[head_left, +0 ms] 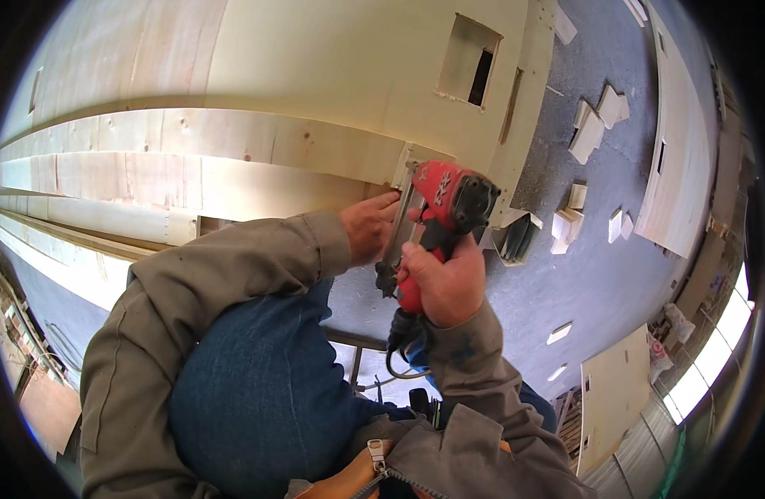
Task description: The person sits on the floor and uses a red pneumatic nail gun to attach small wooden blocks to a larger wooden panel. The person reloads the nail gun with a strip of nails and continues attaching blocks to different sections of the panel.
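My right hand point(453, 283) is wrapped round the grip of a red and black nail gun point(449, 195). A dark hose leads away from the gun's lower end, and its long metal magazine lies towards my left hand. The gun's nose is against or very close to the corner where a long, narrow wooden board point(316, 150) meets a large plywood panel point(341, 75); the exact contact is hidden. Close beside the magazine, my left hand point(370, 226) holds the edge of the wooden board at its right end, its fingers bent and partly out of sight.
Further long boards point(91, 216) run off to the left. A rectangular cutout point(470, 58) pierces the panel. Several wood offcuts point(588, 133) lie scattered on the grey floor point(515, 308) at right. Beyond them rests another plywood sheet point(682, 141), with one more point(615, 391) at lower right.
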The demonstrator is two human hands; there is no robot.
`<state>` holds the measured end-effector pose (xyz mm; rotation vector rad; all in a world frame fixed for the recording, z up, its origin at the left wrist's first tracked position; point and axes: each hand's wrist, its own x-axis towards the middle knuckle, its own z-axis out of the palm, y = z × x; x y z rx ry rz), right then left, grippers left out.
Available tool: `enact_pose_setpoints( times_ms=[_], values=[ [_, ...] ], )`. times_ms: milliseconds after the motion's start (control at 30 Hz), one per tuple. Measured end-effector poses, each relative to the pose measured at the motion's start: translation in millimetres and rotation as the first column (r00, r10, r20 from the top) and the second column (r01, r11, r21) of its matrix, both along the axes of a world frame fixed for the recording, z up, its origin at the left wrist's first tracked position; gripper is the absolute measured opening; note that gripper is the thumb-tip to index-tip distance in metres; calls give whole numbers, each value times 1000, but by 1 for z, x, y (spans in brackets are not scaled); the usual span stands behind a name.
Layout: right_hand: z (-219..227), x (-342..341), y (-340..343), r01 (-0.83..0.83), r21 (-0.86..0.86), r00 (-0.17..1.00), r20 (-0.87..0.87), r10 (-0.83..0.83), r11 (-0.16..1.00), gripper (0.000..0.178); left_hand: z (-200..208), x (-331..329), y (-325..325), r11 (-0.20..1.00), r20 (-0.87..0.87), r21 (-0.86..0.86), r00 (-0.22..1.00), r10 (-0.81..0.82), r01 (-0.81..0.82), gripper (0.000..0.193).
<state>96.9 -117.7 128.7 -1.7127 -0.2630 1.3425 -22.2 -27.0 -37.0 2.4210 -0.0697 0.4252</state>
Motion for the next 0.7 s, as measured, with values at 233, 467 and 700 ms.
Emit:
enact_pose_setpoints(
  times_ms=[233, 467, 700],
  values=[
    [-25, -18, -21, -105, -52, 959, 259, 115, 993, 30, -6, -4, 1, 994, 3, 111, 1000, -5, 5, 37],
    [-10, -17, -22, -21, 6, 987, 159, 20, 1000, 24, 12, -7, 13, 974, -135, 203, 988, -76, 103, 43],
    [22, -6, -50, -112, 18, 956, 274, 103, 994, 50, 54, -42, 95, 982, -92, 9, 978, -189, 191, 48]
  ],
)
